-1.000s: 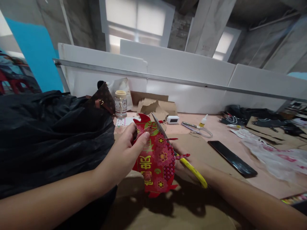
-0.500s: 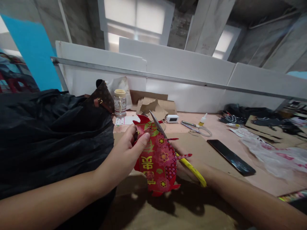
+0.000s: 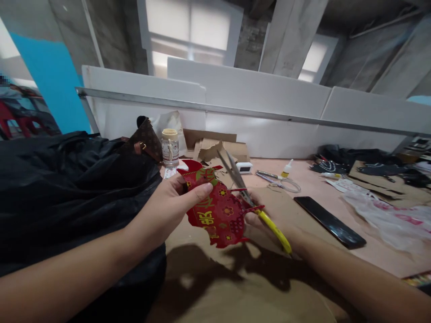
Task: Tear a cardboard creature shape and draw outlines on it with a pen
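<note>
Scissors (image 3: 239, 181) parted at cutout (image 3: 218, 211) edge, left hand (image 3: 166, 211) pinching

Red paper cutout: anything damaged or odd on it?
Two thin red slivers jut from the red paper cutout at its right edge, beside the open scissors in the right hand; the left hand pinches its top. No tears show elsewhere.
</note>
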### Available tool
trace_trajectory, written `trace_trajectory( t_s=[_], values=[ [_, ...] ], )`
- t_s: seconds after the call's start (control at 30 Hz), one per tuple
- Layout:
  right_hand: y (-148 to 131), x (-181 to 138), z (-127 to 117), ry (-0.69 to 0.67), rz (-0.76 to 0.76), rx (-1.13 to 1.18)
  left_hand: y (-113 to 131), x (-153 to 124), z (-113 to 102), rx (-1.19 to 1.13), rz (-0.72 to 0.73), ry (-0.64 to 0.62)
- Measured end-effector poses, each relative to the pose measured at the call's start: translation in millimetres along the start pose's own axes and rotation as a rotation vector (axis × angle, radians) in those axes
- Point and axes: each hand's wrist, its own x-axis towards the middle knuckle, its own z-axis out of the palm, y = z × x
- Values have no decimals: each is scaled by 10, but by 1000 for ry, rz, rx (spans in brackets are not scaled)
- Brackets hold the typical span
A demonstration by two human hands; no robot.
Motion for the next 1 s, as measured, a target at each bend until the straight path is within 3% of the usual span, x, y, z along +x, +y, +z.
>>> trace_trajectory(
  t_s=[0.13,0.23,0.53,1.0],
  values=[
    [24,117,-169,153,-50,7,110,8,19,21,44,30],
    [-11,137,-250,202,-91,-125,189,-18,23,116,52,45],
    [-315,-36,-188,42,-152,-461,278,-19,-71,464,200,8],
    [-288,-14,-199,-7,-169,-418,247,17,-98,412,68,19]
  ],
)
